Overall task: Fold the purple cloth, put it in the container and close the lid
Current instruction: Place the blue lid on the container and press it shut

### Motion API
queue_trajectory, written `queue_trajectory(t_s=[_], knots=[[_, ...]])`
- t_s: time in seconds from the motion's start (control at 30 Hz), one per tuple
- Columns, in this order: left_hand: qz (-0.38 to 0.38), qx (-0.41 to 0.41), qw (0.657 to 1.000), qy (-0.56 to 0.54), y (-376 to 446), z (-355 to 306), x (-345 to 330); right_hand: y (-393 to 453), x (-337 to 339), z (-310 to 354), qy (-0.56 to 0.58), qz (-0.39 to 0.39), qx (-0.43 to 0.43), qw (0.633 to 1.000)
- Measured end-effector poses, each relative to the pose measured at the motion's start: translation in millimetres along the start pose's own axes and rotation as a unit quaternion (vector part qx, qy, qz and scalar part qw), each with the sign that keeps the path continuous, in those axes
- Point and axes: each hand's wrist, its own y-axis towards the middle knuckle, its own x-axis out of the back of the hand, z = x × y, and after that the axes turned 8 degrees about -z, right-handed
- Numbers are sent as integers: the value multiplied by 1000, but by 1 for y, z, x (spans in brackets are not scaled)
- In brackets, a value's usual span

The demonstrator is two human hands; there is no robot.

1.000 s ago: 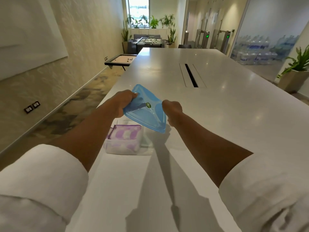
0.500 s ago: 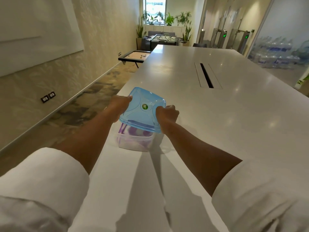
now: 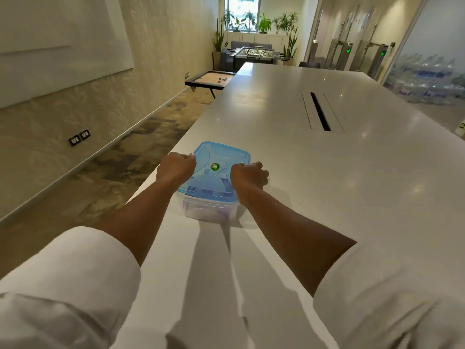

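Your left hand [image 3: 176, 168] grips the left edge of the blue translucent lid [image 3: 214, 172], its fingers curled tight over the rim. Your right hand [image 3: 247, 176] does the same on the right edge, fingers closed around that side. The lid sits on top of the clear plastic container [image 3: 208, 210], covering its mouth, with a round green sticker [image 3: 215, 166] at the lid's centre between your two hands. Whether the lid is snapped fully down all round, you cannot tell from here.

The purple cloth [image 3: 198, 195] lies inside the container; you see it only as purple bands through the lid and the clear wall.

The container stands on the white bench [image 3: 289, 147], close to its left edge and near you. Farther along the bench, to the right, a dark cable slot [image 3: 319, 112] runs lengthwise. Both your forearms reach out from rolled white sleeves [image 3: 75, 273] and cast shadows on the bench in front of you. Beyond the far left corner of the bench stands a small carrom board [image 3: 210, 79], and a foosball table [image 3: 249, 52] sits at the far end of the room.
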Motion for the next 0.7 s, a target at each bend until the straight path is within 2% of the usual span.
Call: queue_trajectory(t_s=[0.17, 0.37, 0.7], knots=[[15, 15, 999, -25, -1, 2, -1, 0, 0, -3, -2, 5, 14, 1000], [96, 125, 985, -74, -3, -2, 1, -1, 1, -4, -10, 16, 25, 1000], [159, 177, 965, -110, -2, -8, 17, -3, 0, -5, -14, 32, 37, 999]])
